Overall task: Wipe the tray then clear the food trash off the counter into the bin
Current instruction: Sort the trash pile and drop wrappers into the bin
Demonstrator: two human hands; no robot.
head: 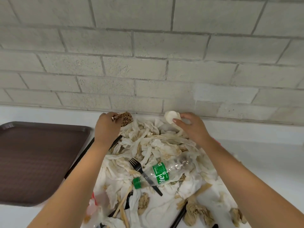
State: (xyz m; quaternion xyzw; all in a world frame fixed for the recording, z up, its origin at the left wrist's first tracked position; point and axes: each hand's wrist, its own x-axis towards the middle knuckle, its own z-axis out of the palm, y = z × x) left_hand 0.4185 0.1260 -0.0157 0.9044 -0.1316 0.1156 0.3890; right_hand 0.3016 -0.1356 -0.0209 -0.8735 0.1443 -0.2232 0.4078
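Napkins point(156, 209) and a bottle point(164, 173) lie nearest; beyond them, at the wall point(148, 71), left hand point(107, 127) pinches spotted paper point(126, 119), right hand point(192, 127) grips a white wad point(170, 116).
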